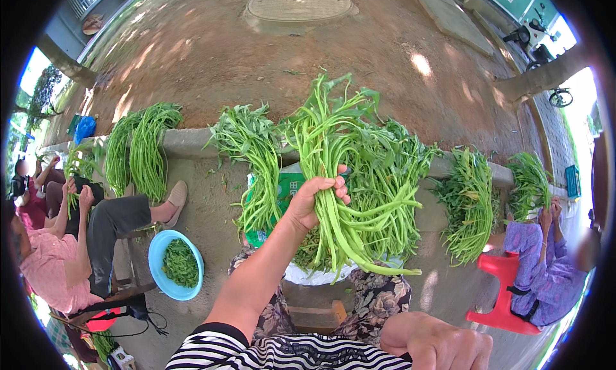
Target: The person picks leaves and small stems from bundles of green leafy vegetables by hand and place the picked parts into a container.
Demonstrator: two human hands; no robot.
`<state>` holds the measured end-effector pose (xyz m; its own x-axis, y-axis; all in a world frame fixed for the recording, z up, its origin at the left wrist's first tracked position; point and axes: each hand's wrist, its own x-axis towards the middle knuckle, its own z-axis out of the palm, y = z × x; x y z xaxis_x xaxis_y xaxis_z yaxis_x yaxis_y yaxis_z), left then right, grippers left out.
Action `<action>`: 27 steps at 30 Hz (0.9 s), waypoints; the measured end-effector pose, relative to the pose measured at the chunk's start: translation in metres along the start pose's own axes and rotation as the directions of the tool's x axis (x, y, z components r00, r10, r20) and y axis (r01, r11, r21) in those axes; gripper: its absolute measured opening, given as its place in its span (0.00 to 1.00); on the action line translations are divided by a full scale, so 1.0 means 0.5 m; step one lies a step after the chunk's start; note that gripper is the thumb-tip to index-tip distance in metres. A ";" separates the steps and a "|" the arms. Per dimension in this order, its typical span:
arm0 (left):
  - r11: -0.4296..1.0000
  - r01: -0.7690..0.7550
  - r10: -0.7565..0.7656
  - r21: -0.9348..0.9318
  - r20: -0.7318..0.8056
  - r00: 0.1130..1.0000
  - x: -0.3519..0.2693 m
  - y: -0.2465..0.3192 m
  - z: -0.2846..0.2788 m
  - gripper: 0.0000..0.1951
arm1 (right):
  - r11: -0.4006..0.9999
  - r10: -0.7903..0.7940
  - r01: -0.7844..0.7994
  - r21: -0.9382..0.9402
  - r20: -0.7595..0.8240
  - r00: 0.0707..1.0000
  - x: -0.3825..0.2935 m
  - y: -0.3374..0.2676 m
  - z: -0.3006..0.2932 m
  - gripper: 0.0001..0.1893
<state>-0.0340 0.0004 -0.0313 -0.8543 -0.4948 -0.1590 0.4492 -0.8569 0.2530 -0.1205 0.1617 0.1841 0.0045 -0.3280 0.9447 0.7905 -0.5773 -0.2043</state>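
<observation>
My left hand [313, 199] grips a thick bunch of long-stemmed leafy greens [332, 139], which look like water spinach. The leaves point away from me and the cut stem ends hang towards my lap. Beneath and beside the bunch lies a larger heap of the same greens [390, 187]. Left of my hand, another bundle [257, 163] rests over a concrete curb and a green printed bag [286, 189]. White plastic sheeting [308, 276] shows under the heap. Low at the right is my right hand [438, 341], its fingers curled and partly cut off; what it holds is hidden.
A blue basin [155, 259] holds loose greens. More bundles hang over the curb [185, 143] on both sides. People sit working at the left [57, 269] and, on a red plastic stool [495, 293], at the right. Bare soil [216, 62] and a manhole cover [298, 4] lie beyond.
</observation>
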 end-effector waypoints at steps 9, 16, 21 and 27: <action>0.982 -0.012 0.026 0.186 -0.075 0.997 0.000 0.006 0.000 0.22 | 0.999 0.000 0.001 0.035 -0.029 1.000 -0.001 0.004 -0.005 0.14; 0.920 0.022 0.051 0.392 -0.176 0.983 -0.007 0.009 0.019 0.24 | 0.997 0.030 -0.030 0.071 -0.001 1.000 -0.005 0.008 -0.015 0.14; 0.872 0.053 0.040 0.487 -0.179 0.983 -0.012 0.015 0.026 0.23 | 0.907 0.148 -0.288 -0.308 -0.408 0.901 -0.055 0.026 -0.025 0.08; 0.776 0.125 0.034 0.619 -0.238 0.971 -0.021 0.018 0.029 0.21 | -0.033 0.092 -0.916 -0.400 -0.914 0.395 -0.240 0.059 -0.239 0.09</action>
<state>-0.0247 -0.0003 -0.0137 -0.7514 -0.5441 -0.3732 0.0803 -0.6368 0.7668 -0.1708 0.0947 0.0342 -0.4847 -0.8664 0.1200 -0.2752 0.0208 -0.9612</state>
